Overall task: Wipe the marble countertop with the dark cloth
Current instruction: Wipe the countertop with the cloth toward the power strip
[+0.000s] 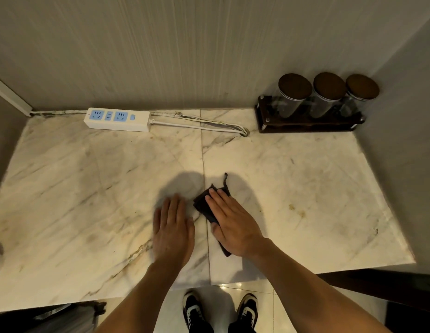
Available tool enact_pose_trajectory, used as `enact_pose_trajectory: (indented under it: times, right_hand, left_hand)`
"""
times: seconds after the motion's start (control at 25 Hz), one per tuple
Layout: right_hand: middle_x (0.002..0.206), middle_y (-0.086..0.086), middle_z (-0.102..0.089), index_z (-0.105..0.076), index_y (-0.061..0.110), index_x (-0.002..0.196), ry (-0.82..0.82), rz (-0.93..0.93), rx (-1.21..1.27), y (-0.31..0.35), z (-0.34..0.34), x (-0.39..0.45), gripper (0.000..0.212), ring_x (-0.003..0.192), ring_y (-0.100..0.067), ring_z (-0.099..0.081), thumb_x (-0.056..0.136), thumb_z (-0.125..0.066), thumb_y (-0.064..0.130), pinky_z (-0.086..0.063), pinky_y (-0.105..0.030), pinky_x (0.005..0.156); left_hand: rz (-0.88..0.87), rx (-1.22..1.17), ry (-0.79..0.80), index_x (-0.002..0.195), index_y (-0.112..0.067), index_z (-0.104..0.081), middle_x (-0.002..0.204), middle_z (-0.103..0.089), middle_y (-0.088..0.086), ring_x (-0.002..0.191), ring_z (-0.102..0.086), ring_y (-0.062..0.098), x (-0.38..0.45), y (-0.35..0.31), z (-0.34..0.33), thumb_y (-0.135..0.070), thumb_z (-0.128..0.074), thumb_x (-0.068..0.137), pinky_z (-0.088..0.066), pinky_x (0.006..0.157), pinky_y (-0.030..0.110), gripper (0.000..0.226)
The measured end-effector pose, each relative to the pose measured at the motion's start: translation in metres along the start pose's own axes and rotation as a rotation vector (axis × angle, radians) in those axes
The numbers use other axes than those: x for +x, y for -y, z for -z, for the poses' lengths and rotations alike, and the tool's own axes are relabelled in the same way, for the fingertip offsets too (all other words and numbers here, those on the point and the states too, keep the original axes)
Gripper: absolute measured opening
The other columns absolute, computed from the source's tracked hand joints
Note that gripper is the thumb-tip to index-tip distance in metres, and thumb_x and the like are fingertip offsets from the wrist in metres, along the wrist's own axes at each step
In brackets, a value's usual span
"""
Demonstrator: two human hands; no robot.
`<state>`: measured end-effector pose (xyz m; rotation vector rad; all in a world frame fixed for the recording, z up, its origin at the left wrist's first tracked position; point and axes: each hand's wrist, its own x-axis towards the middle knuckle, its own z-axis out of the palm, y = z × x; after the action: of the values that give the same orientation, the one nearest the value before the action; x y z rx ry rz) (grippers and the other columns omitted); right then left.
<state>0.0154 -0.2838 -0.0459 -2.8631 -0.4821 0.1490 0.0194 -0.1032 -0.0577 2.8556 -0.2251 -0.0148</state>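
The marble countertop [89, 188] is cream with grey and brown veins and a seam down its middle. A dark folded cloth [204, 204] lies on it just right of the seam, near the front edge. My right hand [233, 224] presses flat on the cloth, fingers together, covering most of it; a thin loop of the cloth sticks out behind the fingers. My left hand [173, 231] rests flat on the bare marble just left of the seam, palm down, holding nothing.
A white and blue power strip [116, 118] lies at the back left, its cables [209, 126] running right along the wall. A dark wooden rack [307, 123] with three lidded jars stands in the back right corner. Brownish stains [296, 210] mark the right part. My shoes [221, 311] show below the front edge.
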Motion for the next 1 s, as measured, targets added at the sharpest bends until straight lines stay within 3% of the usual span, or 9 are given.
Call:
enact_pose_trajectory:
  times: [0.12, 0.44, 0.56, 0.68, 1.0]
  right_hand:
    - [0.158, -0.006, -0.015, -0.019, 0.011, 0.149, -0.005, -0.01, 0.015, -0.01, 0.003, 0.018, 0.063, 0.146, -0.018, -0.008, 0.092, -0.034, 0.034, -0.015, -0.036, 0.117]
    - [0.157, -0.011, -0.021, -0.022, 0.007, 0.148, -0.029, -0.133, 0.033, -0.034, 0.012, 0.076, 0.066, 0.145, -0.023, -0.016, 0.09, -0.025, 0.037, -0.023, -0.043, 0.115]
    - [0.159, -0.009, -0.012, -0.014, 0.01, 0.15, -0.023, -0.191, 0.038, -0.041, 0.015, 0.096, 0.065, 0.146, -0.022, -0.007, 0.093, -0.021, 0.039, -0.016, -0.042, 0.117]
    - [0.16, -0.006, -0.004, -0.008, 0.012, 0.151, -0.039, -0.285, 0.065, -0.046, 0.019, 0.114, 0.062, 0.146, -0.02, 0.0, 0.098, -0.03, 0.036, -0.007, -0.039, 0.119]
    - [0.16, -0.01, -0.005, -0.009, 0.009, 0.151, -0.136, -0.574, 0.149, -0.051, 0.024, 0.135, 0.063, 0.146, -0.025, -0.001, 0.097, -0.03, 0.033, -0.007, -0.038, 0.118]
  left_hand:
    - [-0.013, 0.049, 0.023, 0.145, -0.007, -0.031, 0.153, -0.029, 0.012, 0.143, -0.018, 0.026, -0.002, 0.0, -0.001, -0.037, -0.028, 0.096, -0.012, 0.114, 0.045, 0.057]
    - [-0.032, 0.056, 0.02, 0.144, -0.005, -0.033, 0.152, -0.03, 0.013, 0.142, -0.02, 0.027, -0.003, -0.003, 0.004, -0.033, -0.029, 0.095, -0.019, 0.113, 0.049, 0.057]
    - [-0.041, 0.048, 0.02, 0.143, -0.006, -0.036, 0.152, -0.032, 0.013, 0.143, -0.02, 0.027, -0.003, -0.003, 0.006, -0.032, -0.031, 0.095, -0.023, 0.112, 0.05, 0.055]
    - [0.002, 0.044, 0.051, 0.144, -0.008, -0.037, 0.152, -0.031, 0.009, 0.143, -0.016, 0.023, 0.0, -0.004, 0.007, -0.034, -0.031, 0.094, -0.02, 0.113, 0.049, 0.056]
    - [0.01, 0.044, 0.059, 0.144, -0.009, -0.036, 0.152, -0.031, 0.008, 0.143, -0.016, 0.022, 0.001, -0.005, 0.006, -0.035, -0.03, 0.094, -0.016, 0.114, 0.046, 0.057]
